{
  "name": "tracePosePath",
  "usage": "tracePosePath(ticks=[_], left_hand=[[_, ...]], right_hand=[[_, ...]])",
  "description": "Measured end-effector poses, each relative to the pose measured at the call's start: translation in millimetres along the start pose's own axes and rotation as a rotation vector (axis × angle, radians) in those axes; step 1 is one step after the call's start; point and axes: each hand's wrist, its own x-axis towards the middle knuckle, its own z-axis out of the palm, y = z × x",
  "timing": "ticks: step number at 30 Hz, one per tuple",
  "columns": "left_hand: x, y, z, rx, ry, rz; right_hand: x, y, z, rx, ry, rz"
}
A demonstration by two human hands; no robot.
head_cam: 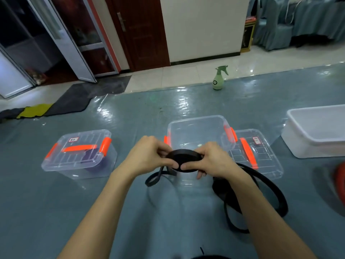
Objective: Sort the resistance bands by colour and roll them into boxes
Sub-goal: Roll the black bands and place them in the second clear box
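Centrally, my left hand (147, 156) and right hand (211, 161) both pinch a rolled black band (183, 162), its tail hanging below them. Just beyond my hands stands an open clear box (196, 128); left of my left hand, a lidded box (74, 146) contains a purple band (93, 156).

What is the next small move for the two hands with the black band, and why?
Probably wind one more turn onto the black coil. The left hand and the right hand both pinch the coil, yet a loose tail hangs from it down to the floor, so it seems not ready to go into the open clear box behind it.
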Motion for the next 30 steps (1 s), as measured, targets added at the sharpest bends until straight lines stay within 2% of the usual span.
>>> tracePosePath(ticks=[3, 6, 9, 12, 14, 19, 22, 26, 30], left_hand=[[-1.0, -1.4, 11.6, -0.443, 0.060, -0.029], [7.4, 8.9, 13.0, -0.540, 0.095, -0.011], [19.8, 22.8, 0.1, -0.271, 0.084, 0.013], [33.3, 39.4, -10.7, 0.258, 0.038, 0.068], [40.1, 54.9, -14.6, 0.518, -0.017, 0.108], [56.8, 74.3, -20.3, 0.734, -0.094, 0.177], [62.9, 71.3, -28.5, 0.597, -0.084, 0.141], [60.7, 48.0, -34.9, 0.066, -0.128, 0.071], [56.0, 26.8, -27.9, -0.301, -0.024, 0.052]], right_hand=[[-1.3, 8.4, -12.3, 0.231, 0.005, -0.048], [1.4, 10.9, -18.7, 0.383, 0.031, -0.090], [2.7, 11.6, -24.4, 0.390, 0.002, -0.085], [4.6, 13.9, -32.7, 0.138, 0.067, -0.090], [8.2, 10.8, -35.7, 0.008, 0.095, -0.109], [21.3, 0.8, -27.8, -0.105, 0.006, -0.154], [25.8, 1.7, -33.4, -0.029, 0.021, -0.172], [26.5, 7.3, -43.0, 0.177, 0.037, -0.156], [30.4, 5.9, -47.7, 0.374, 0.082, -0.198]])
